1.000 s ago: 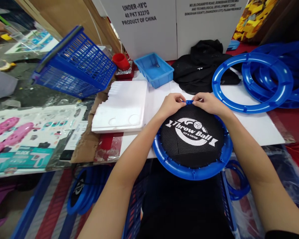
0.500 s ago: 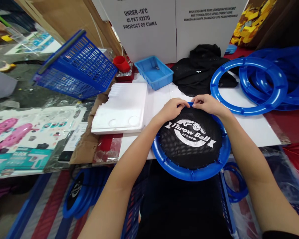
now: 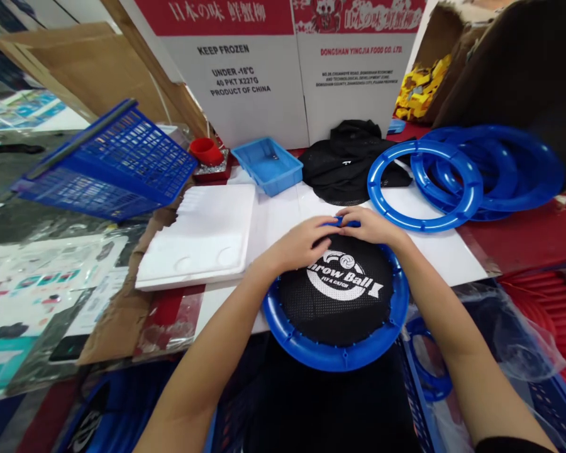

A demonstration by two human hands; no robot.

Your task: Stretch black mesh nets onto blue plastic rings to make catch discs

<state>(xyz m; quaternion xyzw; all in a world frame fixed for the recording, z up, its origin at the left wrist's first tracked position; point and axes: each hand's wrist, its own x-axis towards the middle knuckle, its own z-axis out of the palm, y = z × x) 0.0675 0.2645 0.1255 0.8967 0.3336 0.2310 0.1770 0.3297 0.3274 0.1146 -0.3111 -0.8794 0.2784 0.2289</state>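
Note:
A blue plastic ring (image 3: 332, 355) with black mesh (image 3: 339, 299) printed "Throw Ball" lies at the near edge of the white table top (image 3: 448, 251). My left hand (image 3: 299, 242) and my right hand (image 3: 370, 228) meet at the ring's far rim. Both have their fingers curled and pinched on the mesh edge there. The fingertips partly hide the rim between them.
Several empty blue rings (image 3: 424, 182) are stacked at the right. A heap of black mesh (image 3: 346, 163), a light-blue tray (image 3: 266, 165), a red cup (image 3: 206, 151), a white foam tray (image 3: 202, 236) and a tilted blue basket (image 3: 113, 163) stand behind and left. Cardboard boxes (image 3: 273, 69) wall the back.
The camera has tilted up, so everything sits lower in view. Both hands stay pinched at the ring's far rim, the left hand now closer over the mesh.

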